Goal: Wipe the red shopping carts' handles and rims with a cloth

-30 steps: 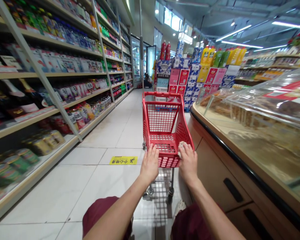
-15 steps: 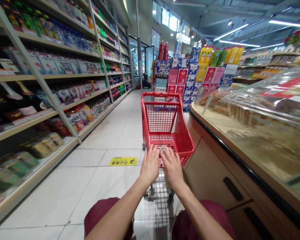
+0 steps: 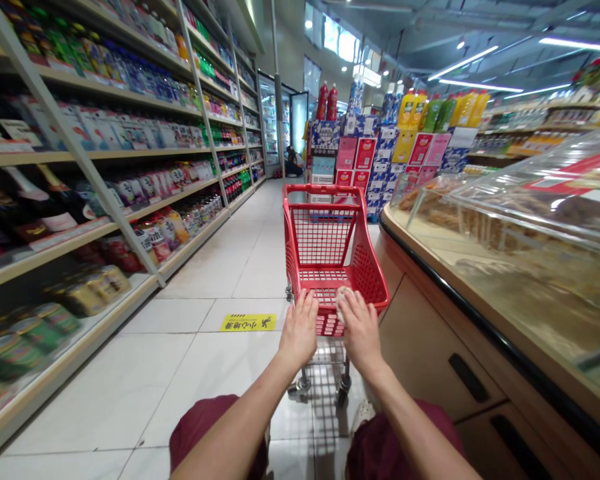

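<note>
A red plastic shopping cart (image 3: 325,239) stands straight ahead with its gridded basket facing me. My left hand (image 3: 300,330) lies over the near left part of the basket rim, fingers curved over it and thumb hidden. At the right part of the same rim, my right hand (image 3: 361,330) presses a pale crumpled wipe (image 3: 341,300) against the red plastic. Most of the wipe is covered by my fingers. Between my hands, a stretch of the pinkish-red slatted front (image 3: 329,325) is visible.
Shelves of bottles and cans (image 3: 145,153) line the left side. A wood-sided counter with clear covers (image 3: 430,293) borders the cart on the right. Stacked drink cartons (image 3: 365,163) stand beyond it. A person (image 3: 293,162) is low down far along the aisle. A yellow sign (image 3: 249,323) marks the floor.
My right hand has slid rightward along the rim with the wipe, widening the gap between my hands. My left hand and the cart have hardly moved.
</note>
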`<action>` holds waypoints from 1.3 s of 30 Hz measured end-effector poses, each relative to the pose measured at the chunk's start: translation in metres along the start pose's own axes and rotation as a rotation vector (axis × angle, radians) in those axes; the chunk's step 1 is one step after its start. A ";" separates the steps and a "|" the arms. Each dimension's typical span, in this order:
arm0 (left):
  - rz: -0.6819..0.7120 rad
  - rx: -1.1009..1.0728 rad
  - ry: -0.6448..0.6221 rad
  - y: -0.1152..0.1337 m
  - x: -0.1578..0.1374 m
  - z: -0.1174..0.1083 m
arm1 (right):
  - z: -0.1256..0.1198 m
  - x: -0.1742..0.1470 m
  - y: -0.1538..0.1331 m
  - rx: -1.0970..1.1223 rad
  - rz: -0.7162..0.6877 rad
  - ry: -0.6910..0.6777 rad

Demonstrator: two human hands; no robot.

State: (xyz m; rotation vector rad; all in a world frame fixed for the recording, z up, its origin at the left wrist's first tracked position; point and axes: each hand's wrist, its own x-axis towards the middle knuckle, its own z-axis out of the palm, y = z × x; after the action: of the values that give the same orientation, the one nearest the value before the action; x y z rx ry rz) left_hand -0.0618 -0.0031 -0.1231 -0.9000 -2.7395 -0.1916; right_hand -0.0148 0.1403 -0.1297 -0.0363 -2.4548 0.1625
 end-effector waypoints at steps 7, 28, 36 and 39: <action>-0.018 0.007 0.011 0.003 0.000 0.000 | -0.002 -0.002 -0.002 0.024 -0.009 -0.004; -0.003 -0.011 -0.002 0.003 -0.002 -0.003 | -0.002 -0.003 0.000 0.012 0.049 0.040; -0.001 -0.015 -0.017 0.003 -0.003 -0.005 | -0.007 0.006 0.011 0.028 0.168 0.045; -0.007 -0.017 0.006 0.004 -0.003 -0.003 | -0.005 0.002 0.009 0.027 0.153 0.048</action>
State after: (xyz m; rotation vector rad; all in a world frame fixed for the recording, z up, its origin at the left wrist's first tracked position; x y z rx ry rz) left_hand -0.0569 -0.0021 -0.1210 -0.8927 -2.7403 -0.2186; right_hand -0.0132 0.1500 -0.1258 -0.2143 -2.4014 0.2592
